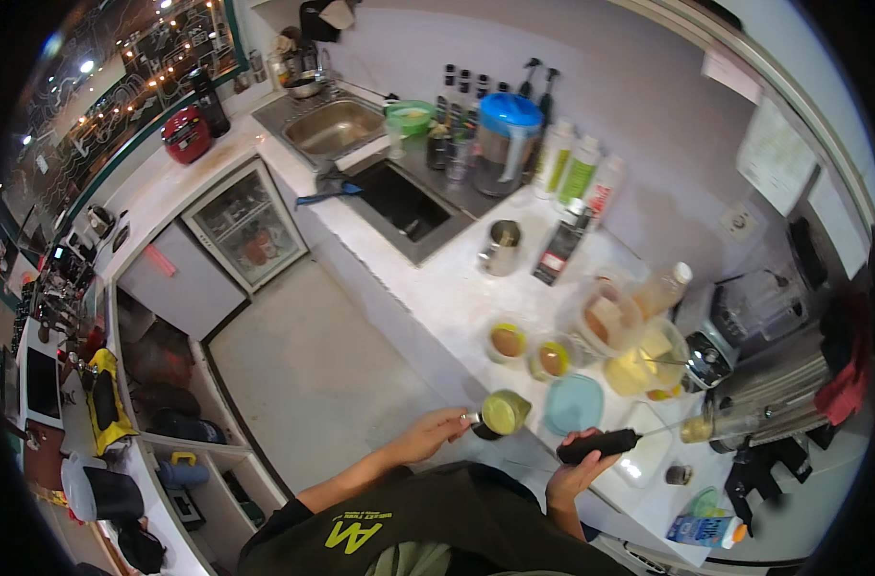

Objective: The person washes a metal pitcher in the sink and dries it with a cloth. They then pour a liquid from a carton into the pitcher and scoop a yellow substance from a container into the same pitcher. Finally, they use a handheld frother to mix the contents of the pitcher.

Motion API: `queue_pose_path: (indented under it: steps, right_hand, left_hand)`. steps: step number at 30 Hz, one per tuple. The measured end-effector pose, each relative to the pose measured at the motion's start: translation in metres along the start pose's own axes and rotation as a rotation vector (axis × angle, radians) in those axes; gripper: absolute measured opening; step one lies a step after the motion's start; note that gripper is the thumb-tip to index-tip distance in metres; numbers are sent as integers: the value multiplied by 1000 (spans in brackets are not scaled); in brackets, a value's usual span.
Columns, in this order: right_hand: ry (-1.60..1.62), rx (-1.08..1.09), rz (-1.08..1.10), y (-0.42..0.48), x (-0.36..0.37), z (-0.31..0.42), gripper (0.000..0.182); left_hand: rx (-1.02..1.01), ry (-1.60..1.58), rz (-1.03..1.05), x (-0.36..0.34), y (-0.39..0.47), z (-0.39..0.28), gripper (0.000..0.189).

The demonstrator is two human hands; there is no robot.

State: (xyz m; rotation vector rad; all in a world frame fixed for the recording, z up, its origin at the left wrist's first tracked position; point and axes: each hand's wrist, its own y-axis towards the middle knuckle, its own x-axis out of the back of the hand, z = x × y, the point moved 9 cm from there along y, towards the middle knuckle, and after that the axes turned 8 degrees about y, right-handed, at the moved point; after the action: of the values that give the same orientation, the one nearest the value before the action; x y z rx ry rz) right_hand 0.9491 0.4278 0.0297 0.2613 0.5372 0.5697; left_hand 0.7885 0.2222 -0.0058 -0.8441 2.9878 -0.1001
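My left hand (437, 433) grips the handle of a small pitcher (504, 413) that has yellow-green liquid in it, over the counter's front edge. In my right hand (580, 461) is the black handle of a handheld milk frother (599, 446); its thin shaft points right toward a clear container with tan contents (695, 430). Between and beyond my hands lies a light blue lid (574, 404). Two cups with brown contents, one (507, 340) left of the other (552, 359), stand behind it. Farther back are a plastic tub with a scoop (610, 317) and a tub of yellow powder (638, 363).
A metal pitcher (501, 247) and a black carton (561, 248) stand farther back, near a sink basin (401, 199). A blue-lidded jug (507, 144) is by the wall. A blender (711, 353) stands at right; a milk carton (705, 531) lies near the counter's right end.
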Motion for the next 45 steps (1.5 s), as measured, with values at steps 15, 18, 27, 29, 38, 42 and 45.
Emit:
queue_pose_path:
  steps: [15,18,27,29,38,42,45]
  right_hand:
    - [-248,-280,181,-10,-288,-126,43]
    - [-244,-237,124,13,-332,-162,41]
    - [-315,151,-31,100,-506,-233,40]
    - [-194,87,-26,122,-548,-252,41]
    - [497,-485,-363,174,-713,-412,35]
    - [447,-343,-517,183,-785,-460,33]
    - [221,-163,-539,192,-843,-465,32]
  left_hand:
    - [-124,9,-19,251,172,105,27]
    - [-139,0,64,257,207,110,14]
    - [252,44,370,497,217,35,18]
    - [287,-215,304,585,218,33,16]
    - [123,-74,-358,1016,359,6,25]
    - [80,149,-557,1157,483,-10,36]
    - [263,158,-560,1227,563,6,46]
